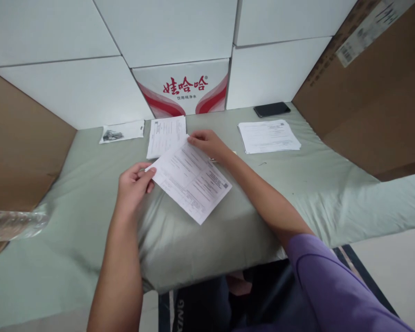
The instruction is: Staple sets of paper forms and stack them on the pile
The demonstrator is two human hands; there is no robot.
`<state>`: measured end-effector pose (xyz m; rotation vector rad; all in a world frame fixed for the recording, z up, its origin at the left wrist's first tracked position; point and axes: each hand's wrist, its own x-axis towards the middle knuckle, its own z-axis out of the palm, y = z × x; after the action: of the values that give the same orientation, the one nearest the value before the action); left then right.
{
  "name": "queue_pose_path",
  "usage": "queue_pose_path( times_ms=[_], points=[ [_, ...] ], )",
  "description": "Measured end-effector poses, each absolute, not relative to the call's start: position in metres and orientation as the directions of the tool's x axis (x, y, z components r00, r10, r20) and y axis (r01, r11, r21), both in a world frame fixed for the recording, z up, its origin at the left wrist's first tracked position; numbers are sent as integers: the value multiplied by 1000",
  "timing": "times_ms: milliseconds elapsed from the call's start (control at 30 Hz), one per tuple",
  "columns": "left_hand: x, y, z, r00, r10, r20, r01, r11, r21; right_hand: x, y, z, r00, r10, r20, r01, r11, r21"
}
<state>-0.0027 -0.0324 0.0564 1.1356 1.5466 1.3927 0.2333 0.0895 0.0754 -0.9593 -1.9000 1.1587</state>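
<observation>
Between my two hands is a printed sheet of paper (pixel 190 177), turned at an angle above the cloth. My left hand (pixel 135 184) pinches its left corner between thumb and fingers. At the far corner, my right hand (pixel 207 142) grips the sheet the same way. Just behind lies a stack of printed papers (pixel 166 131), partly covered by the held sheet. Off to the right rests another stack of papers (pixel 268 137). Some small object under my right wrist shows only its edge, and I cannot make out what it is.
A black phone (pixel 271 109) lies behind the right stack. A clear packet with dark bits (pixel 121 132) is at the left. White boxes (pixel 183 87) wall off the back of the green cloth (pixel 207 249). Brown cardboard boxes (pixel 376 92) flank both sides.
</observation>
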Motion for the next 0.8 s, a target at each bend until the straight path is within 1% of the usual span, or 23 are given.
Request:
queue_pose_path(
  times_ms=[67, 200, 367, 433, 500, 567, 633, 667, 733, 800],
  points=[
    [2, -35, 58, -289, 957, 10, 135, 30, 990, 233, 88, 76, -476, 858, 191, 222, 328, -918],
    [5, -38, 58, -231, 973, -22, 163, 61, 985, 235, 81, 86, -550, 818, 171, 254, 359, -898],
    [12, -38, 51, -62, 995, -74, 210, 85, 974, 230, 62, 102, -597, 780, 184, 286, 422, -860],
    [13, -37, 50, -31, 997, -66, 236, 72, 969, 229, 59, 106, -603, 778, 177, 313, 435, -844],
    [11, -34, 48, -75, 997, -21, 245, 39, 969, 233, 61, 110, -609, 778, 153, 357, 441, -824],
    [4, -31, 47, -190, 980, 57, 238, -10, 971, 244, 68, 114, -610, 788, 84, 436, 422, -795],
    [-5, -28, 45, -317, 939, 137, 232, -63, 971, 262, 76, 119, -592, 806, -22, 510, 353, -784],
    [-8, -26, 44, -370, 915, 159, 220, -79, 972, 273, 80, 122, -575, 815, -75, 516, 290, -806],
    [-10, -25, 42, -454, 877, 159, 165, -92, 982, 291, 86, 124, -546, 825, -142, 431, 132, -892],
    [-6, -24, 40, -492, 862, 126, 85, -96, 992, 304, 90, 122, -538, 826, -166, 302, 5, -953]
  ],
)
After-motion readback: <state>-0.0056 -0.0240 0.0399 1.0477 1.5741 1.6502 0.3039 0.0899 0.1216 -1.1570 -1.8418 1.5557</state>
